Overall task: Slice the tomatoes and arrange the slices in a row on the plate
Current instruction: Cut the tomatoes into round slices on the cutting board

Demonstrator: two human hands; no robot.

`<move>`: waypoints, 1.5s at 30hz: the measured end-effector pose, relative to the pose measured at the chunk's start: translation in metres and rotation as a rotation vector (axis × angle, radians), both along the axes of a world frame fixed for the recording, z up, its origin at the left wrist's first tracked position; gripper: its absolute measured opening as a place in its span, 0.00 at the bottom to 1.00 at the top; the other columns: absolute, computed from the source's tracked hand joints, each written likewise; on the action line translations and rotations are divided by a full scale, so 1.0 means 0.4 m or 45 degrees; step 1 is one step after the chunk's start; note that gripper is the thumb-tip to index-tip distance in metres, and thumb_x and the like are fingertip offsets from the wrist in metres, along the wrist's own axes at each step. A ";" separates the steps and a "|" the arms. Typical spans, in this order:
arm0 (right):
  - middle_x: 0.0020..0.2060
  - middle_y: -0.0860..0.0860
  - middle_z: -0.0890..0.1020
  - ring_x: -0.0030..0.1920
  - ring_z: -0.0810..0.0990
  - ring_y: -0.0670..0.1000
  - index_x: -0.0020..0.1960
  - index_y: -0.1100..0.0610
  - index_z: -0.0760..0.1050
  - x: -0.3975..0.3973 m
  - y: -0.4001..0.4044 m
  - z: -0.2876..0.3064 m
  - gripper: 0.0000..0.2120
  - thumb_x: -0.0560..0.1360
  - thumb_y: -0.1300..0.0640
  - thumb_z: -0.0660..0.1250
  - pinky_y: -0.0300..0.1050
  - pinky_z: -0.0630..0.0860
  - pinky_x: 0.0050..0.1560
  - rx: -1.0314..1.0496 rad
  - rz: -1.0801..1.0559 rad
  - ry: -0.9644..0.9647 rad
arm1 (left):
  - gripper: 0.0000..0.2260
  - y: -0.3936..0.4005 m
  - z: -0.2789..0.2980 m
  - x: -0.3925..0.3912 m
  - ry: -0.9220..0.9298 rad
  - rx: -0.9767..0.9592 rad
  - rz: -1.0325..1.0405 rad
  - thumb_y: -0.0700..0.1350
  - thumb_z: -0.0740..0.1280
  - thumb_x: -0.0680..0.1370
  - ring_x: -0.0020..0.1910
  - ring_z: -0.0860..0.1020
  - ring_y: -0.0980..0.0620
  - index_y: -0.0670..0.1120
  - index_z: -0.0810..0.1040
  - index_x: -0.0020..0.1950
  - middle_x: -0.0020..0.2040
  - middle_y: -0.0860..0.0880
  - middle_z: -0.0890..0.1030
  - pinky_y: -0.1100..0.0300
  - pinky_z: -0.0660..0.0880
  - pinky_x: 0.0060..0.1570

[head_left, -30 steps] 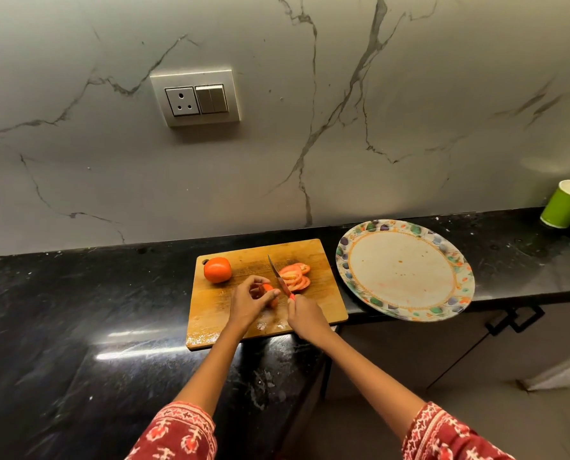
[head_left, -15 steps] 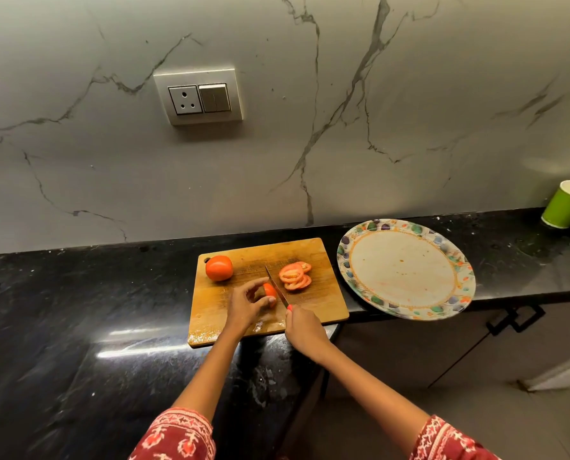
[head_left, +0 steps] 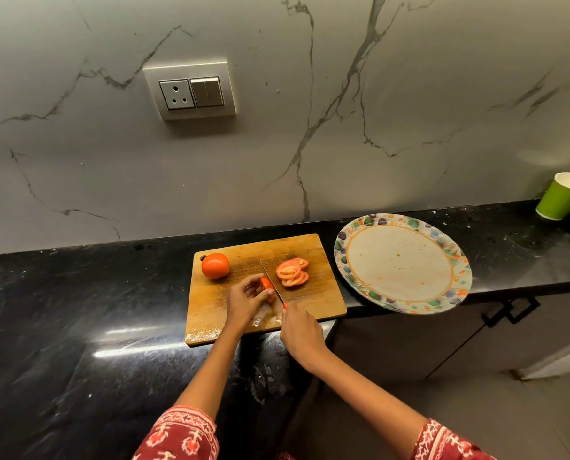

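Observation:
On the wooden cutting board (head_left: pixel 313 303) my left hand (head_left: pixel 245 302) pinches the small end piece of a tomato (head_left: pixel 266 283). My right hand (head_left: pixel 300 330) grips a knife (head_left: pixel 272 282) with a red handle. Its blade lies flat against the right side of that piece, tip pointing away from me. Several cut tomato slices (head_left: pixel 292 272) lie overlapped just right of the blade. A whole tomato (head_left: pixel 215 265) sits at the board's far left corner. The round plate (head_left: pixel 350 240) with a patterned rim stands to the right of the board and holds no slices.
The board and plate overhang the front edge of the black stone counter (head_left: pixel 78 310). A green paper cup (head_left: pixel 561 200) stands at the far right by the marble wall. A socket and switch panel (head_left: pixel 190 91) is on the wall. Cabinet handles (head_left: pixel 511 310) show below the plate.
The knife blade has come down from a raised tilt to lie low against the tomato piece. My left hand keeps holding the piece; slices and whole tomato have not moved.

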State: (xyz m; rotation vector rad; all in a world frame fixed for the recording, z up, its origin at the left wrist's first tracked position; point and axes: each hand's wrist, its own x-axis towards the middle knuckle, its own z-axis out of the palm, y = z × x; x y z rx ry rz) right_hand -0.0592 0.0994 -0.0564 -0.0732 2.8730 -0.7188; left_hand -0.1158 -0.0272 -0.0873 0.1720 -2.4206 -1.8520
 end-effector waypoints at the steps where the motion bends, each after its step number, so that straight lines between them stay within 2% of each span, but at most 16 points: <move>1: 0.55 0.59 0.77 0.56 0.77 0.59 0.61 0.62 0.67 -0.002 -0.001 0.002 0.12 0.82 0.59 0.51 0.48 0.71 0.47 0.000 -0.003 -0.005 | 0.19 -0.002 0.001 0.000 -0.005 0.009 -0.006 0.31 0.72 0.69 0.57 0.76 0.48 0.38 0.76 0.59 0.57 0.41 0.78 0.60 0.73 0.55; 5: 0.55 0.59 0.77 0.56 0.77 0.59 0.60 0.62 0.68 -0.009 0.003 0.008 0.13 0.82 0.57 0.50 0.48 0.69 0.46 -0.018 -0.004 -0.021 | 0.20 -0.006 -0.001 0.005 -0.018 0.005 -0.004 0.31 0.72 0.68 0.56 0.76 0.50 0.38 0.76 0.59 0.57 0.42 0.78 0.67 0.73 0.50; 9: 0.56 0.59 0.76 0.57 0.76 0.59 0.62 0.62 0.67 -0.001 0.009 0.005 0.14 0.82 0.57 0.50 0.49 0.70 0.47 -0.034 0.021 -0.011 | 0.19 -0.006 0.002 0.003 0.003 -0.003 0.002 0.31 0.72 0.68 0.55 0.77 0.50 0.39 0.77 0.58 0.57 0.42 0.79 0.68 0.74 0.49; 12: 0.55 0.59 0.77 0.56 0.76 0.60 0.62 0.62 0.67 0.000 0.009 0.004 0.13 0.82 0.58 0.50 0.48 0.67 0.44 -0.036 0.031 -0.012 | 0.19 -0.008 0.001 0.000 0.002 0.015 0.017 0.31 0.72 0.68 0.54 0.77 0.51 0.38 0.77 0.58 0.56 0.43 0.79 0.71 0.75 0.47; 18: 0.55 0.60 0.78 0.57 0.76 0.60 0.61 0.62 0.68 -0.032 -0.006 0.014 0.12 0.82 0.59 0.51 0.50 0.71 0.49 -0.022 -0.007 -0.052 | 0.19 0.010 0.002 0.003 0.017 -0.040 0.010 0.30 0.72 0.68 0.52 0.77 0.52 0.37 0.77 0.58 0.54 0.42 0.79 0.74 0.74 0.46; 22: 0.56 0.59 0.78 0.57 0.76 0.60 0.61 0.62 0.68 -0.034 -0.009 0.008 0.12 0.82 0.59 0.51 0.50 0.72 0.50 0.016 0.018 -0.039 | 0.18 0.009 0.000 0.007 0.036 -0.055 0.034 0.30 0.72 0.68 0.51 0.78 0.51 0.36 0.77 0.57 0.54 0.41 0.80 0.74 0.75 0.47; 27: 0.56 0.58 0.77 0.56 0.77 0.58 0.63 0.61 0.65 0.006 0.003 -0.019 0.12 0.82 0.60 0.49 0.48 0.71 0.47 0.085 0.057 0.003 | 0.18 0.003 -0.007 0.002 -0.007 0.009 0.072 0.31 0.71 0.69 0.54 0.78 0.48 0.37 0.77 0.57 0.56 0.40 0.79 0.64 0.74 0.53; 32: 0.56 0.60 0.78 0.57 0.77 0.60 0.61 0.63 0.67 -0.040 -0.018 -0.004 0.12 0.81 0.62 0.50 0.50 0.73 0.51 0.070 0.026 -0.018 | 0.17 0.018 -0.006 0.004 0.034 -0.046 0.029 0.29 0.72 0.68 0.51 0.78 0.49 0.36 0.77 0.55 0.52 0.40 0.80 0.73 0.75 0.47; 39: 0.58 0.58 0.76 0.58 0.76 0.59 0.63 0.61 0.64 0.009 0.004 -0.034 0.12 0.82 0.61 0.50 0.50 0.72 0.51 0.075 0.058 -0.053 | 0.18 0.012 -0.009 0.006 -0.004 0.008 0.073 0.29 0.71 0.68 0.53 0.78 0.50 0.37 0.77 0.57 0.54 0.42 0.79 0.70 0.75 0.49; 42: 0.58 0.59 0.76 0.58 0.76 0.59 0.62 0.62 0.66 -0.016 -0.008 -0.027 0.12 0.81 0.62 0.50 0.50 0.72 0.51 0.057 0.048 -0.062 | 0.18 0.010 -0.005 0.002 -0.007 0.004 0.067 0.29 0.72 0.67 0.52 0.78 0.50 0.36 0.77 0.56 0.53 0.41 0.80 0.67 0.76 0.50; 45: 0.57 0.60 0.77 0.58 0.76 0.60 0.61 0.63 0.67 -0.042 -0.024 -0.022 0.12 0.81 0.62 0.50 0.50 0.73 0.52 0.042 0.033 -0.063 | 0.18 0.011 -0.008 0.010 0.005 -0.015 0.054 0.28 0.71 0.67 0.51 0.78 0.49 0.36 0.77 0.56 0.52 0.42 0.79 0.71 0.75 0.48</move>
